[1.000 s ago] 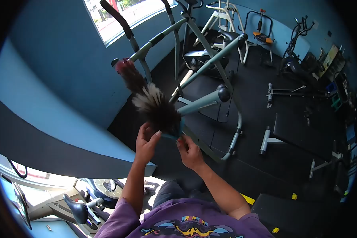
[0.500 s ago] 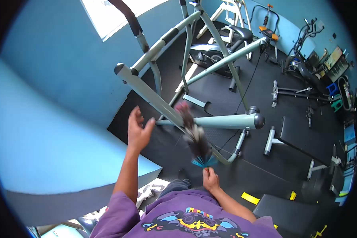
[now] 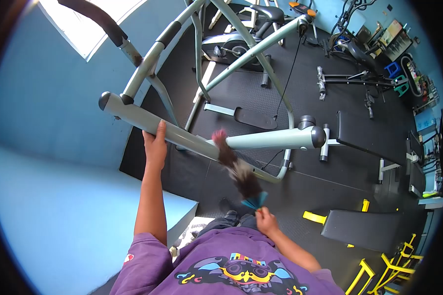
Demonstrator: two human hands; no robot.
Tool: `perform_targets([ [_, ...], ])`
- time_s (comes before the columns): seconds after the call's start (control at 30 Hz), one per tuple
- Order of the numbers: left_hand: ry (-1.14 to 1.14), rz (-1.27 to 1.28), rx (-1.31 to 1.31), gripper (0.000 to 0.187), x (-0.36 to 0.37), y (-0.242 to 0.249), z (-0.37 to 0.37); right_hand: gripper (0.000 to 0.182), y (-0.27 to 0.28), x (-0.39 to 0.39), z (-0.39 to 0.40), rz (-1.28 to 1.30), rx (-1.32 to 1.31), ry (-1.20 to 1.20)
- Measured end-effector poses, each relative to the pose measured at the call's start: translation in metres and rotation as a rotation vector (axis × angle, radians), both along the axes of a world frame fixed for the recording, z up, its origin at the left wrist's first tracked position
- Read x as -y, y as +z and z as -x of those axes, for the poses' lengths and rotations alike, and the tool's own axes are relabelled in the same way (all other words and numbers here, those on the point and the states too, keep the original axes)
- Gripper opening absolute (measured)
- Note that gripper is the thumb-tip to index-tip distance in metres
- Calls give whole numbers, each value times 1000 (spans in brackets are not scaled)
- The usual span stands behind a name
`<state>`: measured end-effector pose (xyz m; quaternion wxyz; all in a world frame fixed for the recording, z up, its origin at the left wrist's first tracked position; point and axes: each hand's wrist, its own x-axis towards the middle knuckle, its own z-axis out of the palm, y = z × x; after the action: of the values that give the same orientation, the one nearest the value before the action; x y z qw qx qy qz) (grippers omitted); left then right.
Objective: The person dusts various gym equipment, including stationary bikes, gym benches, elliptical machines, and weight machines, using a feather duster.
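My left hand (image 3: 155,148) is on the thick grey-green tube (image 3: 194,143) of an elliptical trainer, thumb over the top and the other fingers at its near side. In my right hand (image 3: 266,222) is the handle of a feather duster (image 3: 246,180), gripped low in front of my shirt. Dark brown and pale feathers make up its body, with a teal collar near the hand and a pink tip. Blurred by motion, the duster overlaps the lower end of the tube in this view.
Beyond the frame stands an exercise bike (image 3: 234,48). A padded black bench (image 3: 371,145) is to the right, and a second bench (image 3: 359,228) with yellow parts sits closer. On the left a blue wall ledge (image 3: 74,196) juts out beside my arm.
My left hand has gone from open in the air to holding the tube. The duster stays in my right hand, still blurred by motion. My view has shifted, so the machine appears further left.
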<state>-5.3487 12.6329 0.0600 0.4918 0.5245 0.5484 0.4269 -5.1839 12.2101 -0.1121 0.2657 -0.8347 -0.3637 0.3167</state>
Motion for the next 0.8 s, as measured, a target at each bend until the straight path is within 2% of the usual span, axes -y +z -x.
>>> perform_targets([
  [0.1, -50, 38, 18, 58, -2, -7, 5, 32, 39, 6, -6, -54, 137, 38],
  [0.2, -150, 82, 39, 63, -4, 3, 12, 34, 81, -61, 12, -281, 52, 104],
  [0.27, -181, 133, 68, 68, -5, 3, 24, 32, 98, -115, 28, -486, 98, 129],
  [0.33, -188, 45, 380, 77, -11, -12, 36, 30, 117, -162, 38, -608, 63, 185],
  [0.37, -169, 40, 387, 77, -5, 1, 40, 30, 121, -172, 36, -610, 64, 206],
  [0.43, -102, 199, 592, 87, 9, 24, 52, 29, 125, -182, 36, -606, 117, 177],
  [0.47, -179, 167, 610, 91, 9, 24, 57, 30, 116, -172, 26, -553, 182, 212],
  [0.63, -105, 53, 638, 84, 22, 29, 77, 28, 85, -73, -38, -263, 206, 219],
  [0.7, -145, 66, 521, 79, 29, 26, 79, 27, 103, -54, -52, -184, 212, 247],
  [0.77, -110, 99, 546, 73, 37, 20, 74, 26, 138, -47, -55, -112, 160, 160],
  [0.8, -123, 83, 459, 72, 41, 18, 68, 25, 160, -63, -56, -159, 167, 219],
])
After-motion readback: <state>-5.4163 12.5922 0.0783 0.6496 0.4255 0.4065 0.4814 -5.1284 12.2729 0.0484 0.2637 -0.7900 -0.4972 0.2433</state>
